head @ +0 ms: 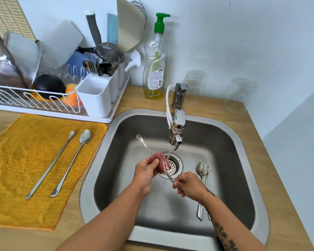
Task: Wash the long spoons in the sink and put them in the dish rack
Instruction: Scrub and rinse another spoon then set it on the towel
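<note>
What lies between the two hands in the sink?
In the head view: a short stretch of the long spoon, running from the pink mesh scrubber in the left hand to the right hand.

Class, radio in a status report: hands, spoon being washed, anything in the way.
Left hand grips pink scrubber round long spoon. Right hand pinches spoon's near end, under running tap. Other spoons in sink; nothing blocking.

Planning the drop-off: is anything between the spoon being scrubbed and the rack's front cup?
Nothing visible does. From the spoon, pinched by the right hand and wrapped in the left hand's sponge, the way up-left to the front cup crosses only sink rim and counter; the faucet stands right of it.
</note>
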